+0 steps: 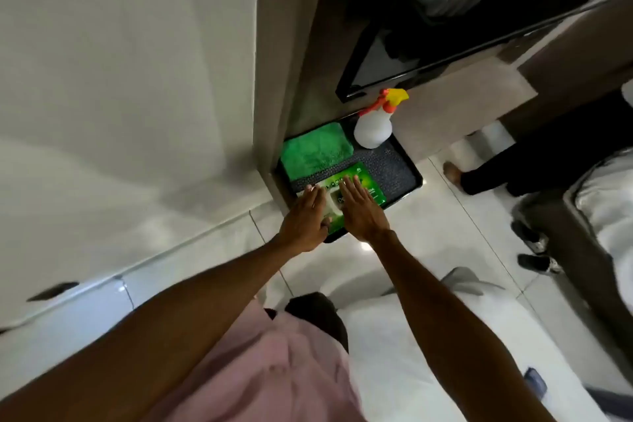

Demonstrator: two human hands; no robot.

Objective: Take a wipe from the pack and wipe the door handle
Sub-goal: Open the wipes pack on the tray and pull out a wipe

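A green pack of wipes lies flat on a black tray on the floor. My left hand rests on the pack's near left end, fingers stretched flat, thumb curled by the tray's edge. My right hand lies flat across the pack's middle, fingers extended and apart. Between the two hands the pack's white lid area shows. No wipe is visible in either hand. A dark door handle sticks out of the white door at the lower left.
A folded green cloth and a white spray bottle with an orange and yellow trigger stand on the tray's far half. A brown cabinet wall rises behind it. Another person's legs and shoes are on the right, on the white tiled floor.
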